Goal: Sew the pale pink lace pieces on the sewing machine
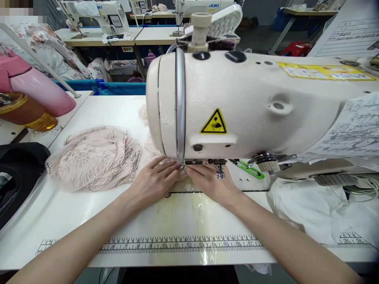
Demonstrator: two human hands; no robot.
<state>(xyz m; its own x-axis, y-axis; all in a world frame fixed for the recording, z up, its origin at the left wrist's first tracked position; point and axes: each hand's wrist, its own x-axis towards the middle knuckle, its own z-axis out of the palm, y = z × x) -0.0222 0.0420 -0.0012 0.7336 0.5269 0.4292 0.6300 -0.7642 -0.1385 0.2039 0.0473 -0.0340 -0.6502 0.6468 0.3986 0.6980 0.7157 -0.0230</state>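
Note:
My left hand (155,177) rests palm-down on the bed of a cream sewing machine (251,94), its fingers closed on a piece of pale pink lace fabric (152,148) just left of the needle area. My right hand (211,182) presses in from the other side, fingertips nearly meeting the left ones at the same lace. Machine parts cover some of its fingers. The needle and much of the fabric are hidden by the machine head and hands. To the left lies a pile of pink lace pieces (94,159) with loose dark threads.
Green-handled thread snips (250,169) lie right of my right hand. White cloth (308,209) is bunched further right. A pink bottle (41,85), an amber jar (28,112) and a black object (19,177) stand left. A ruler strip (183,245) runs along the front edge.

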